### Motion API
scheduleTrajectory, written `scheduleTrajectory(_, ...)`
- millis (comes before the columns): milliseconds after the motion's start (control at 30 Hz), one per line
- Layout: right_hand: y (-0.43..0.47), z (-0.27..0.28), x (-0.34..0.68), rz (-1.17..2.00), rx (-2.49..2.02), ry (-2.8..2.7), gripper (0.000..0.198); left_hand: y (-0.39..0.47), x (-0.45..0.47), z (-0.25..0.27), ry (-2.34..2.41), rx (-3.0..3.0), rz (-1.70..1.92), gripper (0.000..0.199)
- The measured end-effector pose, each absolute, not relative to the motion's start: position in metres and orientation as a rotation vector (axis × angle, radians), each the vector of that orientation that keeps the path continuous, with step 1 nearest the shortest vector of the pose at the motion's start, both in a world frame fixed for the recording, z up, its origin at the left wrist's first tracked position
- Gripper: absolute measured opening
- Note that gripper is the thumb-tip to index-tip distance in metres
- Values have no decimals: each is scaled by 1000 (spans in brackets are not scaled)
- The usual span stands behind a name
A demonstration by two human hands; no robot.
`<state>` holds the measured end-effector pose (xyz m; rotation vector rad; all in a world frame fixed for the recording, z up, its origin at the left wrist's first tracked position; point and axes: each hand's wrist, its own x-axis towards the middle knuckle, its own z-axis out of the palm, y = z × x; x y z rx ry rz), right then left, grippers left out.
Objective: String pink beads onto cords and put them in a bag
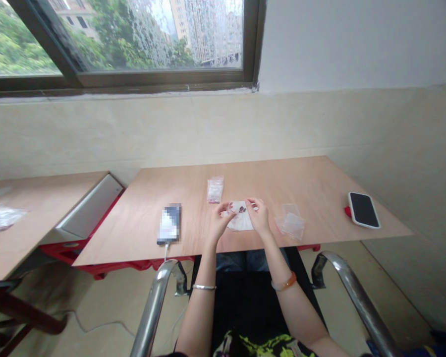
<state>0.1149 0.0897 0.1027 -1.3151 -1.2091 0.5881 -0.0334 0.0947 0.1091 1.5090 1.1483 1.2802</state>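
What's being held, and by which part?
A small, pale, thin piece with dark marks, held at its left side by the left hand and its right side by the right hand; its exact kind is unclear.

Silver bangle [204, 287] left, orange bangle [290, 280] right; black top [271, 347] patterned yellow-green; blue trousers [232, 261], perhaps denim.

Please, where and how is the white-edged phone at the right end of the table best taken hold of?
I would pinch the phone across its two long edges, the right hand coming from above. It lies screen up, and its narrow width should suit thumb and fingers. A red thing sticks out at its left edge, so better grip clear of it.
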Motion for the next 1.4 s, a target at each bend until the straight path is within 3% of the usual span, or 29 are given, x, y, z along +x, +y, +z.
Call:
scheduleTrajectory(267, 92, 41, 97, 626, -1548, -1484, 14, 95, -36, 112, 1160, 1497, 1302, 26)
scheduleTrajectory(433, 84, 37, 87, 504, -1678, -1627, 12, 95, -36, 113, 1186, 1500, 1318, 24)
scheduleTrajectory(600, 88, 36, 87, 591, -1587, -1417, 13, 96, -37, 113, 1201, 1519, 1301, 23)
scheduleTrajectory(800, 100, 62, 115, 544, -1551, -1127, 29, 94, -40, 116, 1178, 1520, 1303, 26)
scheduleTrajectory(1067, 85, 136, 120, 496, -1262, -1300, 26, 94, -31, 109, 1113, 1515, 1270, 26)
scheduleTrajectory(1400, 96, 102, 128, 516, -1377, -1219, 23, 95, -33, 106, 1134, 1502, 1268, 28)
